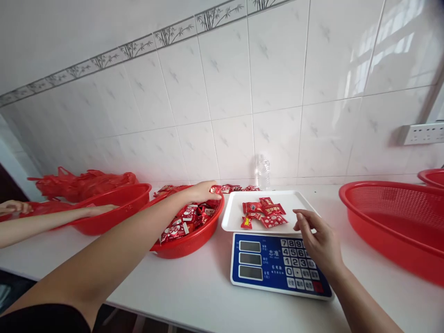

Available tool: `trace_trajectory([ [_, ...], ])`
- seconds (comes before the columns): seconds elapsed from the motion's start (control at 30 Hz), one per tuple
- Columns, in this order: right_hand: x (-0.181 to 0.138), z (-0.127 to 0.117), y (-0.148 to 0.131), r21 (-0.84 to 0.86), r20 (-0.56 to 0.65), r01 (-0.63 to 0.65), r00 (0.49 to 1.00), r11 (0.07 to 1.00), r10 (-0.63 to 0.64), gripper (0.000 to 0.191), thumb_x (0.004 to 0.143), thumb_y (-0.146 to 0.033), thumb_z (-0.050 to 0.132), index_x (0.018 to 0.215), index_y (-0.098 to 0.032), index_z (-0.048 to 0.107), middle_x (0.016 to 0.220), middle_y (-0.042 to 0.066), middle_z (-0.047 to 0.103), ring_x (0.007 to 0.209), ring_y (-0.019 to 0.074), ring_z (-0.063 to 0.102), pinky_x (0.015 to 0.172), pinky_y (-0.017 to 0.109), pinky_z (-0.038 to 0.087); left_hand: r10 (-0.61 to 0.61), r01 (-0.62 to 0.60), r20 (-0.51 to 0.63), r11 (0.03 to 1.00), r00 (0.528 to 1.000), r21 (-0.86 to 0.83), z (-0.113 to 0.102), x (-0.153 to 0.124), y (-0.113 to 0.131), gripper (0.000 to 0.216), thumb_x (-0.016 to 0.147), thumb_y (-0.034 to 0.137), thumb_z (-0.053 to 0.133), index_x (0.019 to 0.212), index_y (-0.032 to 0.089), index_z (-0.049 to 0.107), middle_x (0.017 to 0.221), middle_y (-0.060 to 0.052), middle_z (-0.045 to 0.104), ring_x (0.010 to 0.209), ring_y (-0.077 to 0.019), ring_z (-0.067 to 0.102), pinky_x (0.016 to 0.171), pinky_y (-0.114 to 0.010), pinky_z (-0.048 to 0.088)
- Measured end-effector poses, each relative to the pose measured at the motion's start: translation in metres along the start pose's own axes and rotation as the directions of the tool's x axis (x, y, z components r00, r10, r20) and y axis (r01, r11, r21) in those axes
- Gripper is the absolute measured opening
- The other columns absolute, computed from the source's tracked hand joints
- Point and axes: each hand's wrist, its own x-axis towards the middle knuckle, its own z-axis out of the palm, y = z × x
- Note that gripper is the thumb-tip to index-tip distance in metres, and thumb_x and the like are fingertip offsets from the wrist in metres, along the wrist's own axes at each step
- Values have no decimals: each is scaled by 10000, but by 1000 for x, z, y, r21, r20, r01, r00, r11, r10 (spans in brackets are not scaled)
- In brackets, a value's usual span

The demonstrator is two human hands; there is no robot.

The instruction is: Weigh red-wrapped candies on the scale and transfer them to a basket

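My left hand reaches over the far rim of a red plastic basket filled with red-wrapped candies. Its fingers are closed on a small red-and-white candy packet. My right hand hovers over the right side of a blue digital scale, fingers loosely curled, thumb and index finger apart, nothing seen between them. On the scale's white tray lies a small cluster of red candy packets. The scale's displays look blank.
Beside me on the left, another person's hands work at a second red basket and red plastic bags. More packets lie along the wall near a clear bottle. A large red basket stands right.
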Motion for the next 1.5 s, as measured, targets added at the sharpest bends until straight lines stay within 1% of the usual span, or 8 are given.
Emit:
trace_trajectory([
  [0.23,1,3,2,32,14,5,1000,999,-5,319,948,-439,446,1016,-198,643,685,8,630,617,156,591,591,274,459,69,-68,14,996,998,-64,63,27,52,660,689,354,719,1289,221,479,1220,-76,618,1048,-248,614,832,-301,495],
  [0.47,3,2,-1,62,8,41,999,997,-41,305,955,-424,437,1016,-200,636,693,18,634,623,165,595,599,283,464,94,-104,-163,993,982,-53,106,46,89,735,849,670,409,1434,231,329,1558,-113,225,1440,-309,148,1136,-453,212],
  [0.63,5,2,-3,83,6,36,999,996,-37,289,956,-413,445,995,-200,636,675,5,622,616,153,591,586,270,461,46,-46,-6,999,999,-15,115,50,105,805,784,806,295,1396,293,397,1520,-113,325,1408,-359,221,1091,-581,208],
  [0.77,6,1,-2,71,11,31,999,997,-32,282,957,-411,444,985,-209,639,715,10,635,625,145,592,595,268,460,43,-43,0,999,999,-11,115,49,107,833,781,818,239,1422,298,355,1510,-129,343,1392,-368,254,1066,-648,169],
  [0.97,6,0,-3,48,6,1,1000,999,-1,319,955,-438,425,970,-210,648,737,25,648,621,151,594,571,266,461,-25,28,-119,999,993,28,107,51,94,806,809,770,265,1454,286,286,1582,-111,161,1450,-352,45,1116,-592,59],
  [1.17,6,1,-2,46,12,13,1000,999,-14,335,953,-448,420,967,-210,656,732,30,659,618,156,609,570,267,473,-6,4,-67,999,998,-36,113,48,87,765,844,736,249,1359,196,419,1450,-158,434,1342,-321,384,1060,-428,322],
  [1.3,6,2,-1,38,13,23,1000,999,-23,322,953,-435,427,975,-209,656,720,22,657,627,154,611,585,267,474,54,-60,-72,995,996,-84,114,49,92,748,881,690,233,1381,158,393,1472,-161,401,1319,-267,427,1028,-344,375],
  [1.5,7,1,-3,55,20,17,1000,998,-18,314,955,-426,427,977,-210,653,730,24,649,619,154,594,575,265,462,126,-129,-104,991,987,-27,117,54,113,817,819,762,282,1407,205,385,1525,-127,318,1420,-320,216,1136,-491,179],
])
